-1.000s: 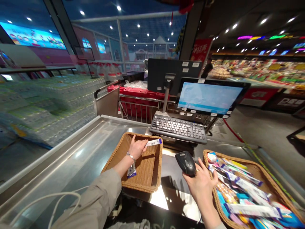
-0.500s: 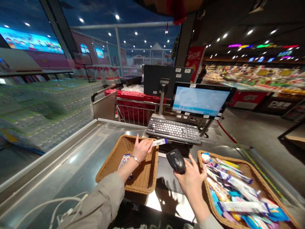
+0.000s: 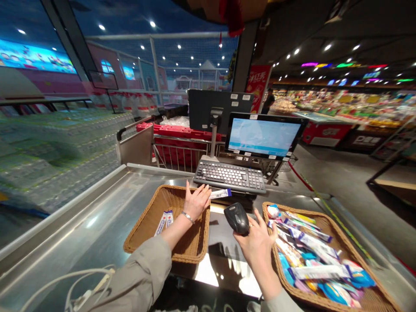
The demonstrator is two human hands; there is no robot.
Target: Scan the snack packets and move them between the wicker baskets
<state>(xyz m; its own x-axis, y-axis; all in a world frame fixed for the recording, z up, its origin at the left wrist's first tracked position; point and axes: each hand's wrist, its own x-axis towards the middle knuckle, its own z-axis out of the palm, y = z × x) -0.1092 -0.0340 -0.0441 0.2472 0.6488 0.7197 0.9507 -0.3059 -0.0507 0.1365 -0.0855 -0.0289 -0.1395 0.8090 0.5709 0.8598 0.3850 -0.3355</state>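
My left hand (image 3: 196, 201) grips one end of a slim white-and-purple snack packet (image 3: 220, 193), just above the right rim of the left wicker basket (image 3: 139, 232). Two similar white packets (image 3: 165, 221) lie inside that basket. A black barcode scanner (image 3: 236, 218) is held in my right hand (image 3: 256, 238), between the two baskets; its head points toward the packet. Beside my right hand, the right wicker basket (image 3: 378, 299) holds many stick packets and colourful wrapped sweets (image 3: 320, 273).
Behind the baskets are a black keyboard (image 3: 230, 175) and a lit touchscreen monitor (image 3: 263, 135). White cables (image 3: 74, 277) lie at the lower left of the metal counter (image 3: 87, 216). A shopping trolley (image 3: 173, 151) with red crates stands beyond the counter.
The packet in my left hand has turned to lie more level and shifted slightly toward the scanner. The whole view has swung a little to the right.
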